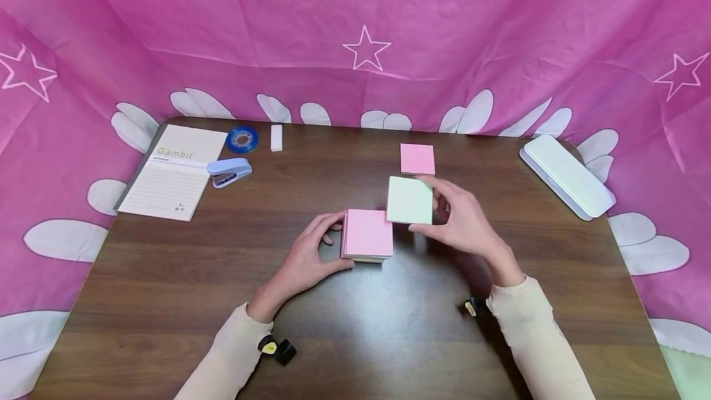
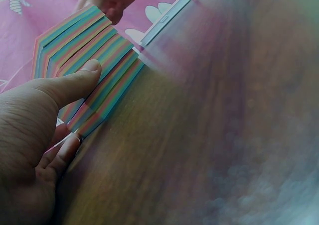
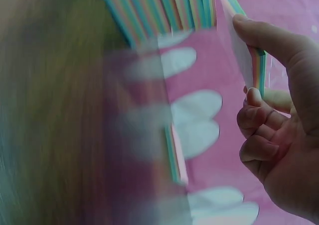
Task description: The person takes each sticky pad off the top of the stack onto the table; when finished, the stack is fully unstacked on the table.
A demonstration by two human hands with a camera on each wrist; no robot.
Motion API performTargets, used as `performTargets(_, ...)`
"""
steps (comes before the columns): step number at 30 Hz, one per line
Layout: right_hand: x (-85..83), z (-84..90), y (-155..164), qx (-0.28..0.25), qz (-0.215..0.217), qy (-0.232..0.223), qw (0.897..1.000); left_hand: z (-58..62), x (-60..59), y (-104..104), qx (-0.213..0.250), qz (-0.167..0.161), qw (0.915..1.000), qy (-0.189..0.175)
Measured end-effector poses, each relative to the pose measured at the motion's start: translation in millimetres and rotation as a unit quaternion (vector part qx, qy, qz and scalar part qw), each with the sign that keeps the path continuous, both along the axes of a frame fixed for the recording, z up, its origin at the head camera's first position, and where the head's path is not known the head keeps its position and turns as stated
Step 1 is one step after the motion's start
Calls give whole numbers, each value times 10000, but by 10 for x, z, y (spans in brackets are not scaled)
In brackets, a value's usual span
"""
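A tall stack of sticky note pads [image 1: 369, 233] with a pink top stands on the table. My left hand [image 1: 307, 258] holds it by its left side, with the thumb at the near edge. In the left wrist view the stack [image 2: 75, 43] shows layered bands of several colours beside my thumb. My right hand [image 1: 465, 218] pinches a single sticky note pad [image 1: 410, 201] with a pale green face, raised just right of the stack's top. The right wrist view shows this pad [image 3: 258, 73] edge-on between thumb and fingers. Another pink sticky note pad [image 1: 417, 158] lies behind it.
At the left lie a notebook [image 1: 172, 181], a lilac stapler [image 1: 229, 171], a roll of blue tape [image 1: 242, 139] and a white eraser [image 1: 276, 138]. A pale case [image 1: 568, 176] sits at the far right. Pink cloth [image 1: 311, 29] hangs behind the table.
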State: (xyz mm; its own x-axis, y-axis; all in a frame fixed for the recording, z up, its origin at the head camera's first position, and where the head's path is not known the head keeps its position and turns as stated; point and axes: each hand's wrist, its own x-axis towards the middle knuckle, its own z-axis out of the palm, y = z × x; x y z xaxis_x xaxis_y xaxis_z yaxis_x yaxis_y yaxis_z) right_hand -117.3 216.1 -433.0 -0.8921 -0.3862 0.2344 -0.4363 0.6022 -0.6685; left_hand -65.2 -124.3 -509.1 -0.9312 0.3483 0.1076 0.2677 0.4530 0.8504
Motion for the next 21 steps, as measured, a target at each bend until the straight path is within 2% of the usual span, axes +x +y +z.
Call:
performTargets(6,-190,-119,372,-1,-464,-39,9989,8,9,4,-78,40,9998,-151)
performTargets(13,-388,-252,739,92,-878,-327,9956,8,4,8,-94,29,9999,-20)
performTargets(21,-537,-412,983,1079,-1072,-702,9859,13,8,3,-145,34,9998,-132)
